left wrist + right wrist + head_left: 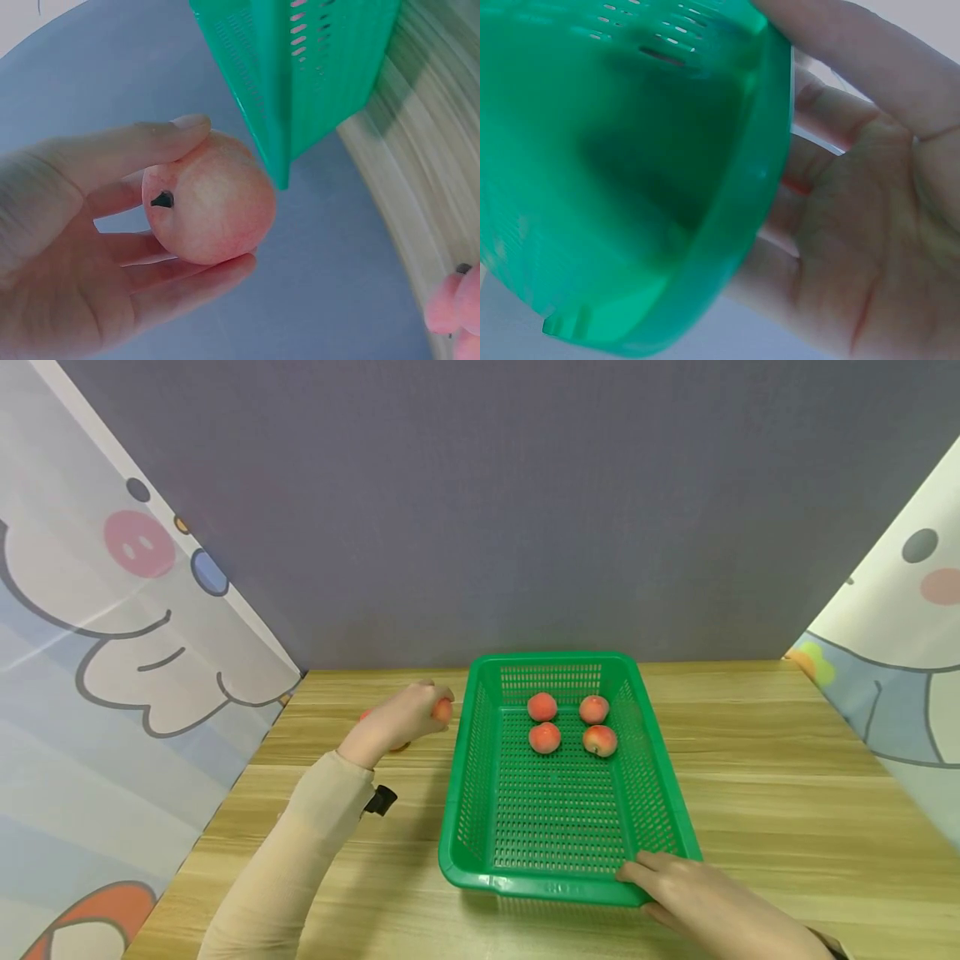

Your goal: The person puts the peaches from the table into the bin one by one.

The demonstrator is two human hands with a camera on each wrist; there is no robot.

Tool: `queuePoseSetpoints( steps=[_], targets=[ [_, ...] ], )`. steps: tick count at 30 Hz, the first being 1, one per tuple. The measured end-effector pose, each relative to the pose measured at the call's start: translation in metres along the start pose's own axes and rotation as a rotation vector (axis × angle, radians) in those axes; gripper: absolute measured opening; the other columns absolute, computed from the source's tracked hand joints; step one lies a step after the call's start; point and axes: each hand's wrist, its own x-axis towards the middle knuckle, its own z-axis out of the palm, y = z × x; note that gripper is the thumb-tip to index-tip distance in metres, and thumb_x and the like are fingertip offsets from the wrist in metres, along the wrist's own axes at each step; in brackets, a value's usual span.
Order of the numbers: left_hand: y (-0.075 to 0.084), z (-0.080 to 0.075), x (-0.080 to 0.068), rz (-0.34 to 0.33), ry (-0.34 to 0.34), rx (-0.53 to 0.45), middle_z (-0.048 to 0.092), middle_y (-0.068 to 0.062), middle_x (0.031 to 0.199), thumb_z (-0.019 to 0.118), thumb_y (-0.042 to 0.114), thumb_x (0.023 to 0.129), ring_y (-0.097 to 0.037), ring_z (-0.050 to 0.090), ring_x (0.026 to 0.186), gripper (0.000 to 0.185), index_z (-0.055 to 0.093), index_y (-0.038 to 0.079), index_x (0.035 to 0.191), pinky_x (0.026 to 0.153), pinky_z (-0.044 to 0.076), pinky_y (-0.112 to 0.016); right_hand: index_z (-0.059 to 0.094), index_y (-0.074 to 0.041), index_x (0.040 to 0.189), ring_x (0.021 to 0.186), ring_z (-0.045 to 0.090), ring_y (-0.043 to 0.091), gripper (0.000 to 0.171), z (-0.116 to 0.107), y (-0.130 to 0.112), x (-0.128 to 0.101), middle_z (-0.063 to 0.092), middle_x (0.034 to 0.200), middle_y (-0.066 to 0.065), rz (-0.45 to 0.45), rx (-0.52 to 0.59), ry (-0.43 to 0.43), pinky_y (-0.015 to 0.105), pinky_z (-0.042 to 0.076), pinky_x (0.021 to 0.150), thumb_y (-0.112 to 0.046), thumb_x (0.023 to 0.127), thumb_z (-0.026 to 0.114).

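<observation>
A peach (208, 199) sits in the left hand (397, 720), pinched between thumb and curled fingers, just left of the green basket (480, 827) and above the wooden table (787, 777). In the left wrist view its dark stem pit faces the camera, and the basket's corner hangs just beside the fruit without touching it. The basket is a perforated plastic tray standing flat on the table. Inside it lie four peaches (570, 723) in a two-by-two cluster toward the far end, while the near half shows only the slotted floor. More peaches (459, 311) lie on the table behind the left hand. The right hand (693, 897) grips the basket's near right corner, thumb over the rim and fingers beneath. There is raised lettering on the near rim, too small to read.
</observation>
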Motion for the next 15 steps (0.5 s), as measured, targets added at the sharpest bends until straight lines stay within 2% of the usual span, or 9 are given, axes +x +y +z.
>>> queuePoseSetpoints(
  steps=[4, 5, 8, 11, 13, 15],
  targets=[
    [0.007, -0.003, 0.005, 0.015, 0.004, -0.012, 0.055, -0.005, 0.081, 0.055, 0.0, 0.076, -0.017, 0.047, 0.072, 0.01, 0.058, 0.005, 0.083, 0.065, 0.04, -0.027, 0.059, -0.007, 0.103, 0.081, 0.059, 0.016, 0.031, 0.0, 0.0, 0.0, 0.061, 0.093, 0.002, 0.004, 0.002, -0.005, 0.03, 0.05, 0.061, -0.015, 0.074, 0.068],
    [0.009, -0.004, 0.006, 0.017, -0.001, -0.018, 0.05, -0.002, 0.074, 0.054, -0.001, 0.076, -0.016, 0.043, 0.068, 0.008, 0.055, 0.006, 0.078, 0.062, 0.038, -0.026, 0.059, -0.007, 0.103, 0.081, 0.059, 0.016, 0.031, 0.0, 0.0, 0.0, 0.061, 0.093, 0.002, 0.002, 0.003, -0.005, 0.029, 0.05, 0.061, -0.015, 0.074, 0.068],
    [0.013, -0.005, 0.011, 0.043, -0.015, -0.041, 0.032, 0.003, 0.063, 0.049, -0.004, 0.075, -0.012, 0.031, 0.06, 0.017, 0.043, 0.009, 0.067, 0.056, 0.028, -0.024, 0.059, -0.007, 0.102, 0.08, 0.059, 0.016, 0.032, -0.001, -0.001, -0.001, 0.06, 0.092, 0.002, -0.002, 0.002, -0.007, 0.029, 0.05, 0.061, -0.015, 0.073, 0.068],
    [0.02, -0.007, 0.016, 0.053, -0.04, -0.021, 0.031, 0.002, 0.065, 0.051, -0.003, 0.075, -0.012, 0.03, 0.061, 0.014, 0.046, 0.009, 0.07, 0.055, 0.026, -0.024, 0.059, -0.007, 0.102, 0.08, 0.059, 0.016, 0.031, -0.001, -0.002, -0.001, 0.06, 0.092, 0.003, 0.004, 0.007, -0.015, 0.03, 0.05, 0.061, -0.015, 0.073, 0.068],
    [0.024, -0.007, 0.02, 0.071, -0.044, 0.017, 0.04, 0.0, 0.069, 0.055, -0.001, 0.074, -0.013, 0.035, 0.063, 0.008, 0.053, 0.006, 0.077, 0.056, 0.029, -0.023, 0.059, -0.007, 0.102, 0.08, 0.059, 0.016, 0.031, -0.001, -0.002, 0.0, 0.061, 0.092, 0.003, 0.008, 0.006, -0.016, 0.03, 0.05, 0.062, -0.015, 0.073, 0.068],
    [0.029, -0.008, 0.023, 0.058, -0.059, 0.058, 0.049, -0.004, 0.082, 0.059, 0.003, 0.074, -0.016, 0.042, 0.072, 0.017, 0.059, 0.005, 0.092, 0.059, 0.034, -0.024, 0.059, -0.007, 0.102, 0.08, 0.059, 0.016, 0.032, -0.001, -0.002, 0.0, 0.061, 0.092, 0.002, 0.007, 0.003, -0.01, 0.03, 0.05, 0.062, -0.015, 0.073, 0.069]
  ],
)
